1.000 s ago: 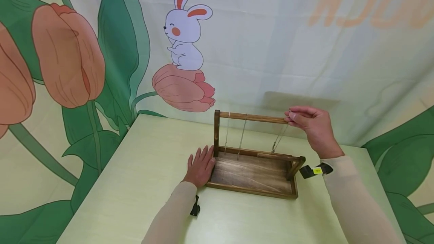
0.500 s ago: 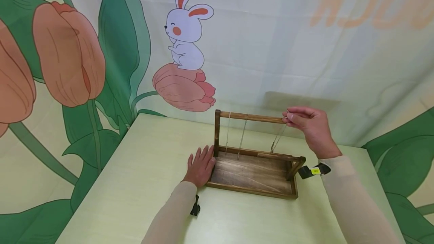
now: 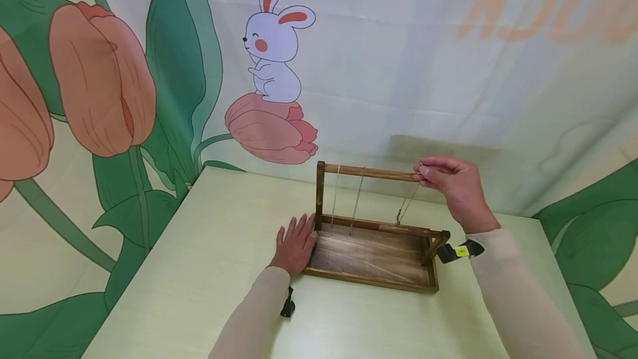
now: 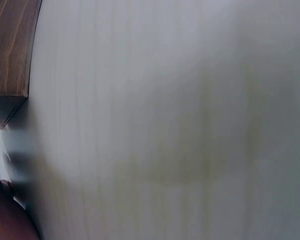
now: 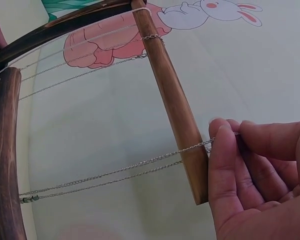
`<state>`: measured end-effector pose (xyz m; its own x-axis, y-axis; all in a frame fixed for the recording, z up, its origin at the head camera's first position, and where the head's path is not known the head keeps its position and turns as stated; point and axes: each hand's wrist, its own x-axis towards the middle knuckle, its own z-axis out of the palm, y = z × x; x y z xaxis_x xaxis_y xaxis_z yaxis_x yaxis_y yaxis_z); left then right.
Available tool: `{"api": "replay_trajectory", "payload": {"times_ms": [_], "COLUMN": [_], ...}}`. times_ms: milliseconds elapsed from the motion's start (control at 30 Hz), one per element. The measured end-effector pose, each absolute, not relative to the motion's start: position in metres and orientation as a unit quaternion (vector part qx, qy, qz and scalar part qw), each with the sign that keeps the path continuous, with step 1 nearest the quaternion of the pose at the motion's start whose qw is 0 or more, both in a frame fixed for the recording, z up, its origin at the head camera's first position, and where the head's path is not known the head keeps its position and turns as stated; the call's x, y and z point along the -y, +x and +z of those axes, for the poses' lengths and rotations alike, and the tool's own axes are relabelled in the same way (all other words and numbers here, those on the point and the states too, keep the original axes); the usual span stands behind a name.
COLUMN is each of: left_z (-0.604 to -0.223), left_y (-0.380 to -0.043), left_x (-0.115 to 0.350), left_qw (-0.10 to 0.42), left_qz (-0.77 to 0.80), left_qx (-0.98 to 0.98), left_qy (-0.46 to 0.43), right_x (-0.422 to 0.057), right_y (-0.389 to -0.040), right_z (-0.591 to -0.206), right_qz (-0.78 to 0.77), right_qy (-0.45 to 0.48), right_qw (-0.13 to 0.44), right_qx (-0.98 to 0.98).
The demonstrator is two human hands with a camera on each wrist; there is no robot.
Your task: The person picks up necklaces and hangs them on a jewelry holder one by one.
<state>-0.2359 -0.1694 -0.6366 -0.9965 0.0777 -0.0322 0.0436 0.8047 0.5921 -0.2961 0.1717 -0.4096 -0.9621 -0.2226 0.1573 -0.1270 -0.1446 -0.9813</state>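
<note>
A dark brown wooden jewelry stand (image 3: 371, 256), a shallow tray with a raised bar (image 3: 374, 172), stands on the table. My left hand (image 3: 294, 245) lies flat with fingers spread against its left end; in the left wrist view only a dark edge of that hand (image 4: 7, 215) shows. At the bar's free right end, my right hand (image 3: 456, 187) pinches a thin silver necklace (image 5: 115, 172) between thumb and index finger. This chain loops over the bar and slants down to the tray's back edge, its clasp (image 5: 29, 199) low down. Further left on the bar hang other necklaces (image 3: 356, 204).
The pale table (image 3: 219, 237) extends around the stand. Behind it hangs a cloth backdrop (image 3: 359, 71) printed with a rabbit and tulips. A slanted wooden support (image 3: 436, 247) rises at the tray's right end.
My right hand, still pinching the necklace, has slid slightly left along the bar, and the chain's top has shifted with it. My left hand stays in place against the stand.
</note>
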Motion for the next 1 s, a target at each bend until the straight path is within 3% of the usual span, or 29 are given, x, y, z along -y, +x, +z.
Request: {"api": "replay_trajectory", "payload": {"times_ms": [1000], "left_z": [-0.635], "left_y": [-0.234], "left_x": [0.169], "left_qw": [0.030], "left_qz": [0.303], "left_qx": [-0.952], "left_qy": [0.032], "right_x": [-0.155], "right_y": [-0.294], "right_z": [-0.407], "right_qz": [-0.746], "right_qy": [-0.125], "right_qw": [0.046], "right_qx": [-0.653]}}
